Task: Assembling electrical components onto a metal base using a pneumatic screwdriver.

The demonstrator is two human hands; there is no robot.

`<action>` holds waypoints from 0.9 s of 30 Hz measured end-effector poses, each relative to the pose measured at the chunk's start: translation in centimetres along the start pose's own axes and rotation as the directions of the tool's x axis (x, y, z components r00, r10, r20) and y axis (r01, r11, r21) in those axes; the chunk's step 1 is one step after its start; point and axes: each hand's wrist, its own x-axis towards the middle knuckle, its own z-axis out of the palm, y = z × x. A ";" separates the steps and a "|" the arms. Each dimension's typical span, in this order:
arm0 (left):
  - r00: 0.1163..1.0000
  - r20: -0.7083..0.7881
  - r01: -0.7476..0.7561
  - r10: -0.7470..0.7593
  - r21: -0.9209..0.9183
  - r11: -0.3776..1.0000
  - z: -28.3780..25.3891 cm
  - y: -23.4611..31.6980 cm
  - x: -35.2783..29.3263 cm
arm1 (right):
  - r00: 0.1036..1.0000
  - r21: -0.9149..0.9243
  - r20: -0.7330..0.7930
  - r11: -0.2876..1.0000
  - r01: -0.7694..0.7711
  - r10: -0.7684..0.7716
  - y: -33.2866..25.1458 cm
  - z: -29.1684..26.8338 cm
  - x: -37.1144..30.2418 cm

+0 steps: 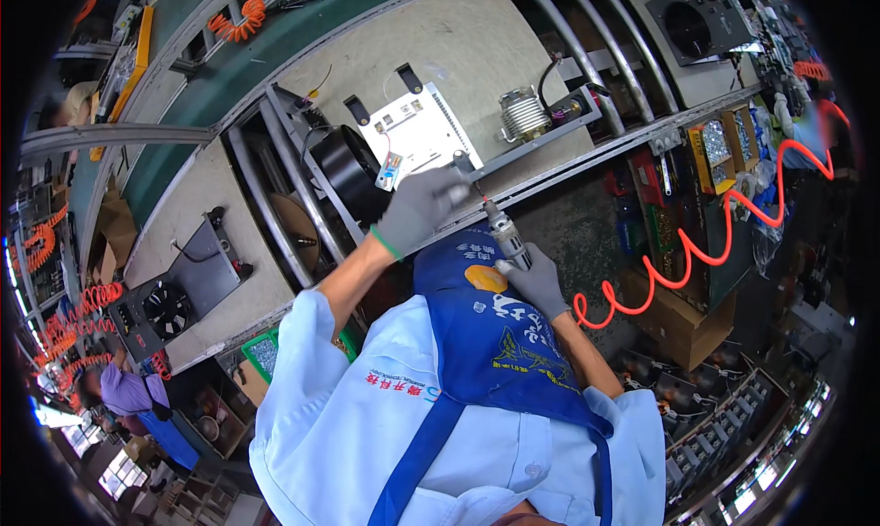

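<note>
My right hand, in a grey glove, is wrapped around a pneumatic screwdriver. Its bit points away from me, toward the near edge of a metal chassis. My left hand, also gloved in grey, is closed just left of the bit, its fingertips together; whatever they pinch is hidden. A round black fan housing sits at the chassis's left end, next to a bright white panel and a small blue-white part. A coiled metal element stands at the right end.
A red coiled air hose loops off to the right. Steel rollers flank the pale work board. Another fan chassis lies at left, a black unit at upper right. Screw bins stand at right. A person works at lower left.
</note>
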 end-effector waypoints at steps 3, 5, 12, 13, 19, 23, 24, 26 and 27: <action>0.981 0.065 0.180 -0.181 0.011 0.984 -1.3 -1.2 4.0 | 1.000 0.025 0.007 1.000 -0.018 0.017 0.0 0.1 -0.1; 0.968 0.127 0.212 -0.218 0.059 0.975 -0.8 -2.2 5.8 | 1.000 0.030 0.003 0.999 -0.020 0.019 -0.1 0.1 -0.2; 0.934 0.318 0.037 -0.160 0.360 0.932 1.3 -4.5 8.0 | 0.999 0.066 -0.014 0.997 -0.045 0.046 -0.3 0.4 -0.5; 0.937 0.318 0.024 -0.146 0.357 0.934 1.2 -4.6 8.1 | 0.999 0.072 -0.017 0.996 -0.050 0.052 -0.4 0.5 -0.6; 0.903 0.385 0.135 -0.189 0.164 0.977 0.1 -4.0 7.3 | 0.997 0.117 -0.039 0.992 -0.054 0.059 -0.9 0.9 -0.9; 0.906 0.331 0.213 -0.264 0.181 0.960 -0.1 -3.0 5.8 | 0.997 0.102 -0.065 0.994 -0.044 0.051 -0.9 1.3 -1.0; 0.918 0.319 0.191 -0.237 0.167 0.967 0.1 -2.7 5.3 | 0.996 0.080 -0.080 0.996 -0.037 0.044 -0.8 1.5 -1.0; 0.929 0.305 0.167 -0.209 0.161 0.973 0.3 -2.5 4.9 | 0.994 0.065 -0.101 0.998 -0.024 0.031 -0.5 2.0 -0.9; 0.939 0.296 0.135 -0.173 0.145 0.980 0.5 -2.5 4.7 | 0.992 0.054 -0.122 0.998 -0.021 0.027 -0.3 2.2 -0.9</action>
